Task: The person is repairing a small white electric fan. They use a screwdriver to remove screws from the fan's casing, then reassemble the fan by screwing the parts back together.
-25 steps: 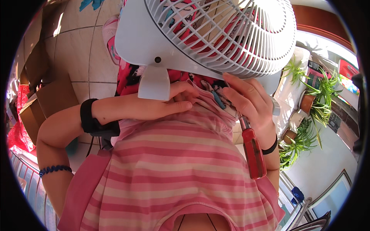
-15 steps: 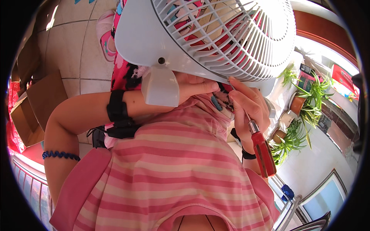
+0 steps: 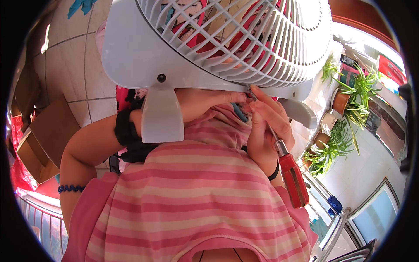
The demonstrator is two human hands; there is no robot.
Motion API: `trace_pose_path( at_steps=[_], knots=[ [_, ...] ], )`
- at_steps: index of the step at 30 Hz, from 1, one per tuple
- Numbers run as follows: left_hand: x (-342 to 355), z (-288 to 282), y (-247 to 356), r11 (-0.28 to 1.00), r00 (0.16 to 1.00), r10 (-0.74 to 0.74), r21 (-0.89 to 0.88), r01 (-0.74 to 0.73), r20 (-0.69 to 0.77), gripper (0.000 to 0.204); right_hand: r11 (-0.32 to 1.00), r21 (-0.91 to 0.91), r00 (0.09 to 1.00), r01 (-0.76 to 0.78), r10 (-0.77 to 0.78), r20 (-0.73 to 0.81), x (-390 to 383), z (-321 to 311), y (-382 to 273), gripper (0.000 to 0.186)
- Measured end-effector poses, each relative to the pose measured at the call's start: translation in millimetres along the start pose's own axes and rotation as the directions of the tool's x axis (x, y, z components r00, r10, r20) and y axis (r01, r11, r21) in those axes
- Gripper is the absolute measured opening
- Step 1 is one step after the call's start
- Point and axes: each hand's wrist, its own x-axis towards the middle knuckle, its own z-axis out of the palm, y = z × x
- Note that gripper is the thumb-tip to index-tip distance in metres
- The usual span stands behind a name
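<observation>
A white fan with a round slatted grille [image 3: 244, 48] lies tilted across my lap, its bottom edge toward me. Two feet stick out from that edge, a near-left foot [image 3: 162, 115] and a right foot [image 3: 299, 112]. My left hand [image 3: 205, 102] grips the bottom edge between them, thumb pointing right; its other fingers are mostly hidden. My right hand [image 3: 270, 126] pinches the metal shaft of a red-handled screwdriver [image 3: 293, 179]. Its tip reaches the fan's edge beside the left thumb, where the exact contact is too small to tell. The handle points down toward my shirt.
An opened cardboard box [image 3: 41, 148] sits on the left, by a tiled floor [image 3: 70, 56]. Potted spider plants [image 3: 336, 142] line the right side. A metal rail [image 3: 334, 233] stands at the lower right, and blue cloth [image 3: 80, 6] shows at the top left.
The fan has shifted left and a little nearer, bringing its right foot into fuller view. Both hands moved left with it, the right still holding the screwdriver against the edge.
</observation>
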Motion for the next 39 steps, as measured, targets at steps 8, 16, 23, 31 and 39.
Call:
trace_pose_path(
  at_steps=[8, 16, 23, 31, 39],
  knots=[
    [2.8, -0.9, -12.1, 0.980, 0.984, -0.088, 0.161, 0.114, -0.158, 0.023, 0.999, -0.006, 0.997, -0.041, 0.041, -0.062, -2.7, 6.4, -3.5, 0.016],
    [7.6, -2.6, -14.9, 0.961, 0.979, 0.163, 0.247, -0.129, -0.125, 0.042, 0.905, 0.365, 0.940, -0.220, 0.297, -0.170, 0.4, 12.8, -9.8, 0.013],
    [6.3, -0.7, -12.2, 0.973, 0.969, -0.227, -0.071, 0.221, -0.102, 0.045, 0.768, 0.578, 0.874, -0.275, 0.450, -0.182, 2.5, 18.4, -9.0, 0.013],
    [12.6, -0.3, -25.0, 0.995, 0.984, -0.104, -0.028, 0.101, -0.146, 0.055, 0.518, 0.788, 0.791, -0.333, 0.608, -0.066, 0.8, 18.3, -11.0, 0.016],
    [17.6, -0.6, -19.8, 0.998, 0.992, -0.048, 0.030, 0.052, -0.113, 0.058, 0.568, 0.754, 0.808, -0.331, 0.583, -0.085, 1.0, 19.7, -5.9, 0.016]
  ],
)
